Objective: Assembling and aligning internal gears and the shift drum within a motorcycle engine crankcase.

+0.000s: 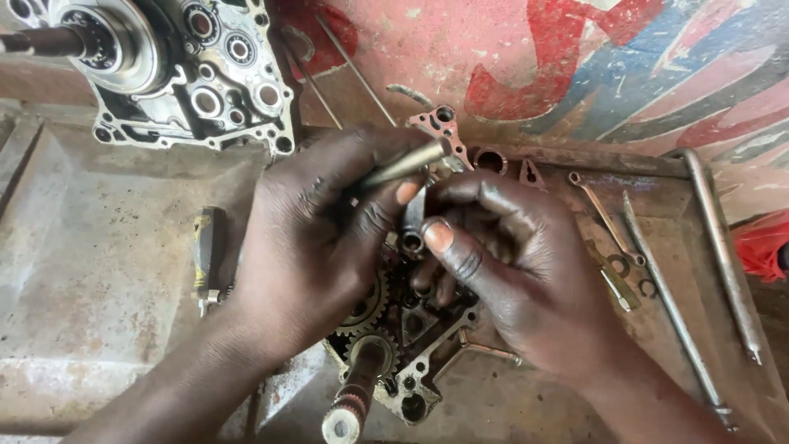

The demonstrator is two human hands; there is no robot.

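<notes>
Head view, left hand (316, 238), right hand (509, 263) hiding gear assembly (386, 329)

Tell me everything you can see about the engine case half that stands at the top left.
The engine case half is grey cast metal, dirty and oily. Its open face shows several round bearing seats, with ringed bearings in some, and small bolt holes along the rim. A dark shaft sticks out to the left from a large round hub. It rests at the back of the worn metal tray, untouched by either hand.

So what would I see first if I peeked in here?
Two greasy hands meet in the middle: the left hand grips a metal rod, the right hand pinches a small tube. Beneath them lies a gear assembly; an engine case sits top left.
</notes>
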